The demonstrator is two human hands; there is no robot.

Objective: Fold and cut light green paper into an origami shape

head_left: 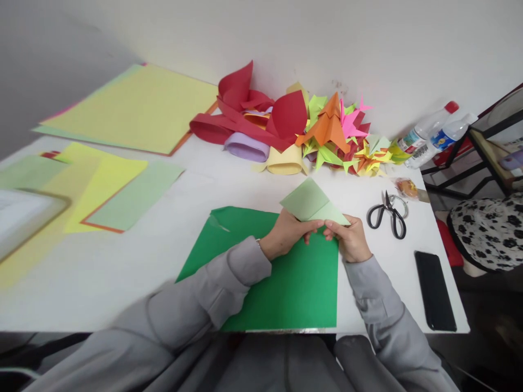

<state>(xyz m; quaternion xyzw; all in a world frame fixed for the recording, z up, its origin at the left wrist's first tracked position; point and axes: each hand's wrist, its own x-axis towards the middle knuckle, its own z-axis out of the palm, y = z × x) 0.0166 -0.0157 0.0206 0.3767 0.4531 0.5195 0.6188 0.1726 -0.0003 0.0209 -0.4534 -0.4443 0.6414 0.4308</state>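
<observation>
A folded piece of pale green paper (304, 200) is held up between my two hands, its point turned away from me and a crease running across it. My left hand (286, 234) pinches its lower left edge, the thumb stretched along the front. At the lower right corner, my right hand (350, 238) grips it between thumb and fingers. The two thumb tips nearly meet at the bottom edge. Beneath both hands lies a large dark green sheet (286, 294) on the white table (134, 272).
Folded paper shapes, red (286, 117) and orange (329, 130) among them, pile up by the wall. Large sheets (143, 109) and smaller paper (134, 201) lie left. On the right are black scissors (387, 215), a phone (435, 291) and two bottles (443, 136).
</observation>
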